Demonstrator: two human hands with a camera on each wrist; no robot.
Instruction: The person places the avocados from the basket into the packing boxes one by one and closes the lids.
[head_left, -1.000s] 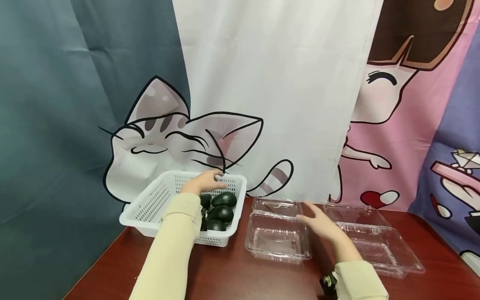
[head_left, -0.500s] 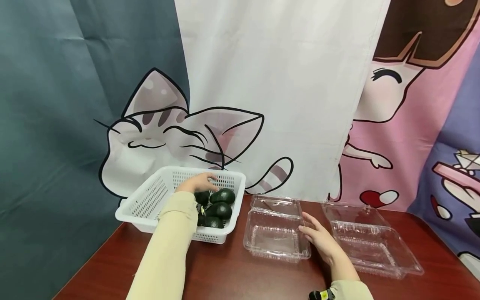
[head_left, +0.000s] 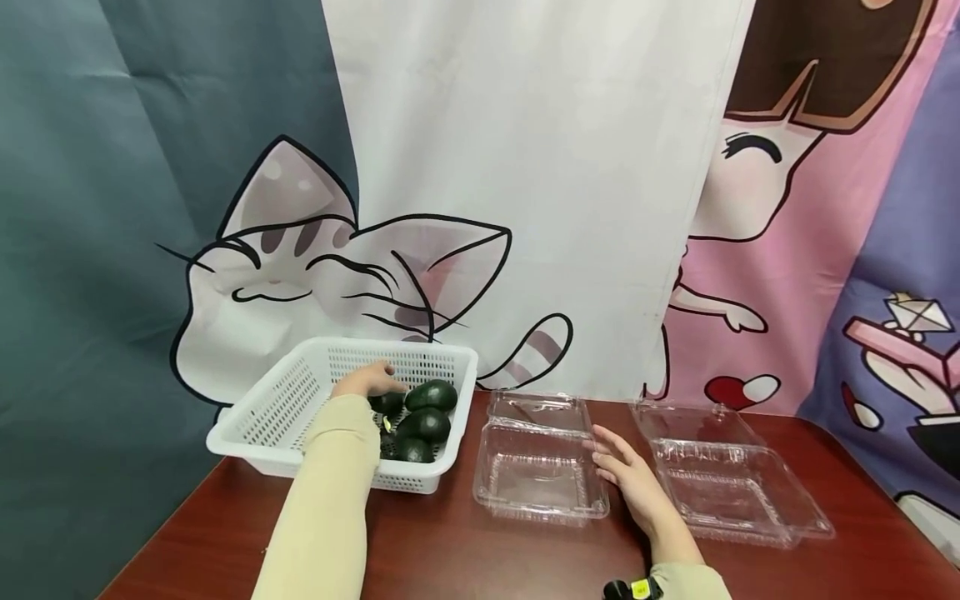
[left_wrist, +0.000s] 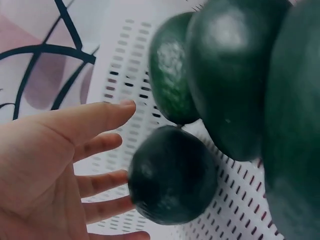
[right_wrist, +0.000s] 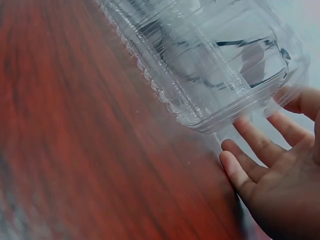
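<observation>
In the head view my left hand [head_left: 369, 382] reaches into a white perforated basket [head_left: 258, 456] holding several dark green avocados [head_left: 431, 396]. Up close in the left wrist view, the fingers are spread, with fingertips right at the side of one rounded avocado [left_wrist: 172, 175]; the thumb stands apart above it. My right hand [head_left: 628, 477] is at the right side of a clear plastic clamshell box [head_left: 538, 479], whose lid is folded back. The right wrist view shows its fingers extended along the box's outer wall and rim, not curled round it.
A second clear clamshell box [head_left: 720, 492], lid also folded back, stands to the right of my right hand. Everything stands on a reddish-brown wooden table [head_left: 480, 558]. A printed cartoon curtain [head_left: 585, 208] hangs close behind.
My left hand has lowered further into the basket toward the avocados. My right hand has come in from the right to the near clamshell box's side. The head view has shifted slightly.
</observation>
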